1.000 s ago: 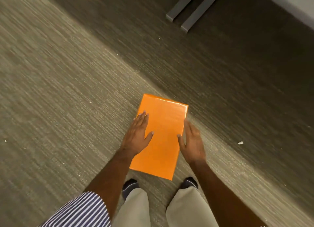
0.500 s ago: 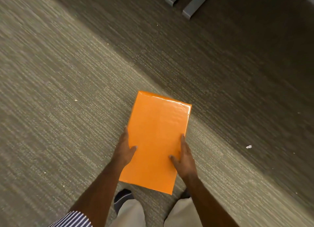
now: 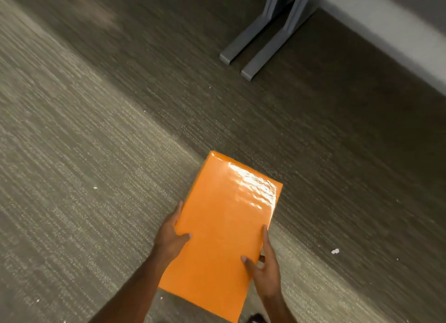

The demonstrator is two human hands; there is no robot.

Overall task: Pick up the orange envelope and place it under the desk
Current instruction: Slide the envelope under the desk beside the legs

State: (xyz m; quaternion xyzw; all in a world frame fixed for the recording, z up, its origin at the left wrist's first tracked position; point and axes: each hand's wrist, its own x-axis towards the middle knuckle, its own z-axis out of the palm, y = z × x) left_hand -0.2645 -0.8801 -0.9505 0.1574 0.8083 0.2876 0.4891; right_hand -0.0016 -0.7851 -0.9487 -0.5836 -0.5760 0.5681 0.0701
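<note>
now both hands grip orange envelope (image 3: 224,228) above carpet (image 3: 72,177).

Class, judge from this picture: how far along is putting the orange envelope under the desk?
Done: both hands, left hand and right hand, grip the orange envelope. In hand: carrying it above the carpet. Left: setting it down near the grey desk legs.

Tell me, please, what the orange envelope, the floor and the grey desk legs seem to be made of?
Orange envelope: probably glossy plastic film, given its bright wrinkled glare; it may be padded.
Floor: low-pile carpet, matte, with fine woven streaks.
Grey desk legs: likely painted metal, with straight box-shaped feet and an even satin grey.
</note>
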